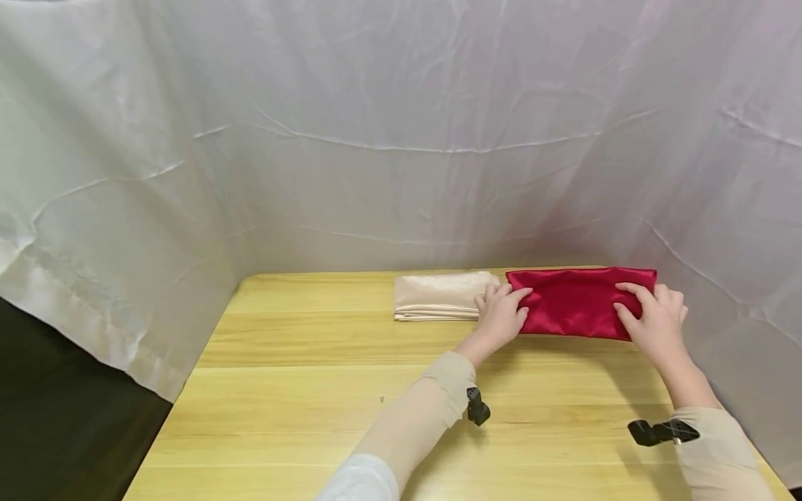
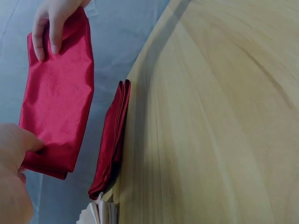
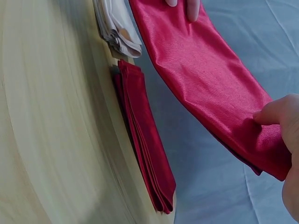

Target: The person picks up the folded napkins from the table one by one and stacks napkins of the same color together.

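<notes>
your left hand (image 1: 499, 314) and right hand (image 1: 654, 319) each pinch one end of the shiny folded red satin cloth (image 1: 579, 302) — its long axis runs left to right between them. it's held over a second folded red cloth (image 3: 145, 135) at the wooden table's (image 1: 313, 390) far right edge, beside a folded cream cloth (image 1: 438, 296).

beige folded cloth (image 1: 438, 296) lying at the far edge of the wooden tabletop (image 1: 313, 403); second folded red stack (image 3: 145, 140) sitting beside it; wrinkled white backdrop sheet (image 1: 401, 139) hanging behind
</notes>
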